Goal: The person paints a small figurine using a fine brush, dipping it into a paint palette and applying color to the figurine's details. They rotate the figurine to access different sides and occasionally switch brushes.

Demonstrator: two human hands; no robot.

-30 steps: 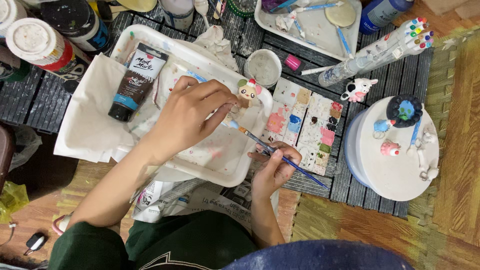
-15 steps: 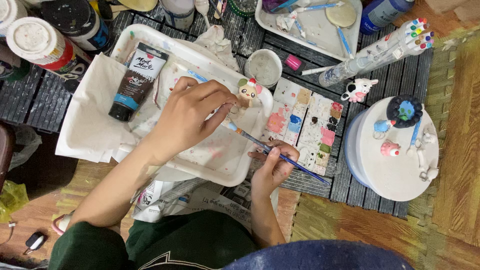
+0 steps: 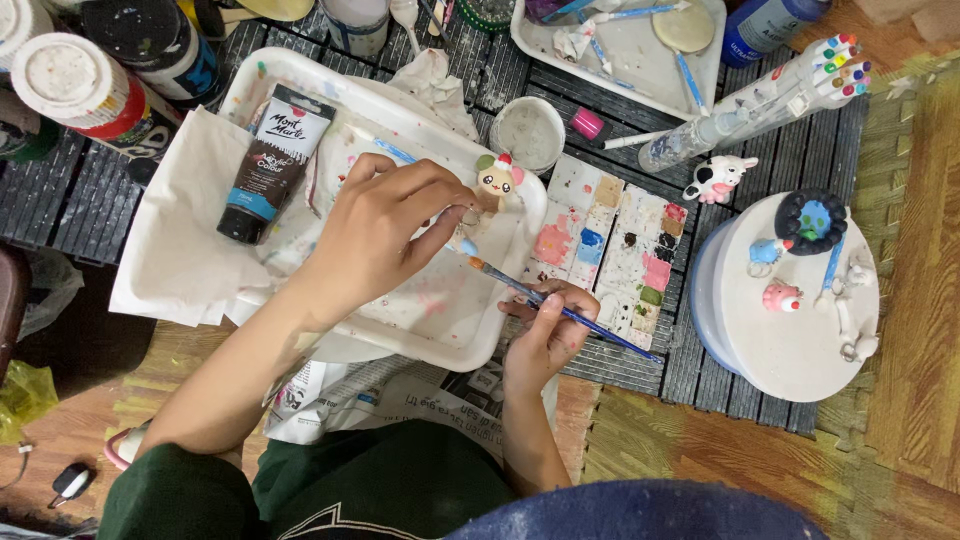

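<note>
A paint tube [image 3: 268,165] lies on the white tray [image 3: 300,85]. My left hand [image 3: 385,235] pinches a small figurine [image 3: 494,182]; my right hand [image 3: 545,335] grips a brush [image 3: 560,310], tip just below it.

Dark slatted mat [image 3: 60,200] carries white tray [image 3: 255,85] and paint palette [image 3: 615,255].

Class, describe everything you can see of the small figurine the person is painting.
The figurine is a small, glossy, cream-coloured character with a round face, dark dot eyes, pink cheeks and a red-and-green topknot. It looks like clay or resin. The left hand holds it by its lower part above the white tray. The brush in the right hand points toward its base.
</note>
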